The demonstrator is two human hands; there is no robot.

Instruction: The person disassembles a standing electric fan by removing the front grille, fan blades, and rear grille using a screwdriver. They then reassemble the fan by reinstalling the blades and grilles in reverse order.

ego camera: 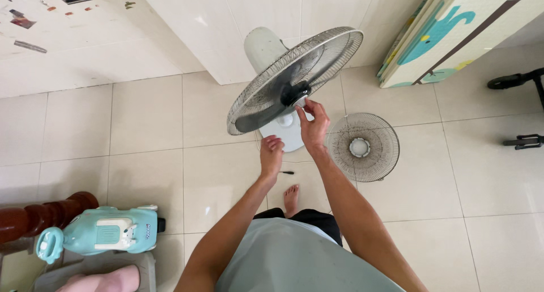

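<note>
A white pedestal fan (pixel 265 48) stands on the tiled floor, its front grille off. The rear wire guard (pixel 317 54) and dark blades (pixel 266 108) are exposed. My right hand (pixel 313 122) pinches the small cap at the blade hub (pixel 296 93). My left hand (pixel 271 155) hovers lower, near the fan's white base (pixel 286 134), fingers curled and holding nothing that I can see. The removed front grille (pixel 364 147) lies flat on the floor to the right.
A small dark screwdriver (pixel 287 172) lies on the tiles by my bare foot (pixel 290 198). A folded play mat (pixel 453 31) leans on the wall at right. A teal toy car (pixel 99 231) and a wooden post (pixel 39 215) sit at lower left.
</note>
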